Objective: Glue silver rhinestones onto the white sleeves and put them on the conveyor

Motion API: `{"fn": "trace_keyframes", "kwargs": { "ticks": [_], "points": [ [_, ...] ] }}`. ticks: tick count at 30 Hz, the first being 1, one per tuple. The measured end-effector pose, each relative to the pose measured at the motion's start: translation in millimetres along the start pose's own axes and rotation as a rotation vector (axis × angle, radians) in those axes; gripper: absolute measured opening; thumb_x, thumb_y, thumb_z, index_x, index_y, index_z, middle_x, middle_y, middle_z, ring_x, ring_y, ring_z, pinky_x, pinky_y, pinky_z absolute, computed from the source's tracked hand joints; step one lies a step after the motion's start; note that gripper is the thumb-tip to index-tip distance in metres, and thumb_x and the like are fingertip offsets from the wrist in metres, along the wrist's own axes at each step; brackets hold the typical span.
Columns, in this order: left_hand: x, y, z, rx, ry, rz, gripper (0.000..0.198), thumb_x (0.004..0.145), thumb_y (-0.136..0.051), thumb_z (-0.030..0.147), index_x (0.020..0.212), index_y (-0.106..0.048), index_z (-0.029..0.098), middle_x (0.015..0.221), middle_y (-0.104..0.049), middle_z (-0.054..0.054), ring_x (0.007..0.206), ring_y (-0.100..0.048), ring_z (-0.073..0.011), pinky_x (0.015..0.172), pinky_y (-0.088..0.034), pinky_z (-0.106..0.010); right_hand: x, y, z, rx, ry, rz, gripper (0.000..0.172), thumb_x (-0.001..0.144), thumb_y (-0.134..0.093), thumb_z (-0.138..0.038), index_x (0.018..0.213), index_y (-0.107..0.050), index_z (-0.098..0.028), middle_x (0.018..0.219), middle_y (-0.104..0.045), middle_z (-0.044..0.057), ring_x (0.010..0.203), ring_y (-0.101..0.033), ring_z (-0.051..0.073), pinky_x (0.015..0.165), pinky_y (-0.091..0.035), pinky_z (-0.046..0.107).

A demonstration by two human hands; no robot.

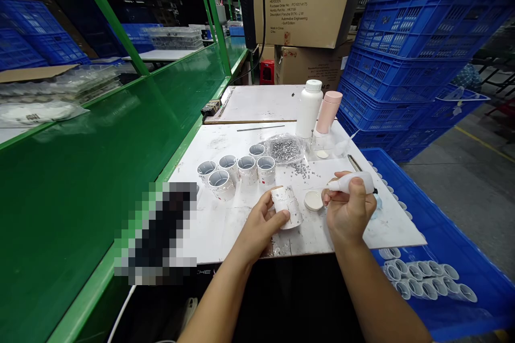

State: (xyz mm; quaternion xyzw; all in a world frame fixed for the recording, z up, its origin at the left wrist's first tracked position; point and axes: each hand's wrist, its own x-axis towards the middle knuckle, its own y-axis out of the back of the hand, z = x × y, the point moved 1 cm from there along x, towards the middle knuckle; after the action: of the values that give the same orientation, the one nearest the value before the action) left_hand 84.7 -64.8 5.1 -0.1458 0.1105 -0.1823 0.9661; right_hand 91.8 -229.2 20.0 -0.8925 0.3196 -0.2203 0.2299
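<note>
Your left hand (257, 225) grips the cup (288, 204) aslant, seemingly baring its side, while your right hand (349, 211) clasps the bottle (344, 184).

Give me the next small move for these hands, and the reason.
Probably bring the tip of the white squeeze bottle to the white cylinder: the left hand holds the cylinder tilted, and the right hand grips the bottle, its nozzle pointing that way but apart from it.

Dark object (167, 225), pixelated beyond recognition
</note>
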Motion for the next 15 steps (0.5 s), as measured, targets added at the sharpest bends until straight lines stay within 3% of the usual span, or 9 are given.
{"fn": "trace_keyframes", "kwargs": {
  "ticks": [5, 10, 15],
  "points": [
    [-1.0, 3.6, -3.5, -0.092, 0.132, -0.029, 0.055, 0.078, -0.07, 0.035, 0.128, -0.051, 0.02, 0.118, -0.063, -0.011, 0.103, -0.064, -0.0257, 0.085, -0.053, -0.039, -3.7, 0.3, 0.9, -0.004, 0.028, -0.035, 0.033, 0.086, -0.056, -0.042, 0.076, -0.066, -0.012, 0.057, -0.053, 0.0, 0.041, -0.048, 0.01, 0.038, -0.04, 0.024],
    [-2.1, 1.2, -1.5, -0.059, 0.123, -0.056, 0.06, 0.074, -0.077, 0.032, 0.126, -0.051, 0.019, 0.101, -0.066, -0.007, 0.098, -0.065, -0.023, 0.081, -0.052, -0.031, -11.6, 2.0, 2.5, -0.071, 0.093, -0.147, 0.031, 0.088, -0.055, -0.039, 0.078, -0.067, -0.013, 0.051, -0.053, -0.001, 0.041, -0.048, 0.011, 0.04, -0.038, 0.024],
    [-3.5, -1.2, 2.6, -0.074, 0.13, -0.067, 0.062, 0.072, -0.079, 0.033, 0.125, -0.051, 0.018, 0.108, -0.066, -0.009, 0.096, -0.066, -0.0236, 0.083, -0.051, -0.033, -15.6, 6.6, 7.5, -0.247, 0.142, -0.162, 0.034, 0.086, -0.056, -0.044, 0.078, -0.067, -0.013, 0.049, -0.052, -0.001, 0.041, -0.05, 0.012, 0.04, -0.039, 0.026]
  ]
}}
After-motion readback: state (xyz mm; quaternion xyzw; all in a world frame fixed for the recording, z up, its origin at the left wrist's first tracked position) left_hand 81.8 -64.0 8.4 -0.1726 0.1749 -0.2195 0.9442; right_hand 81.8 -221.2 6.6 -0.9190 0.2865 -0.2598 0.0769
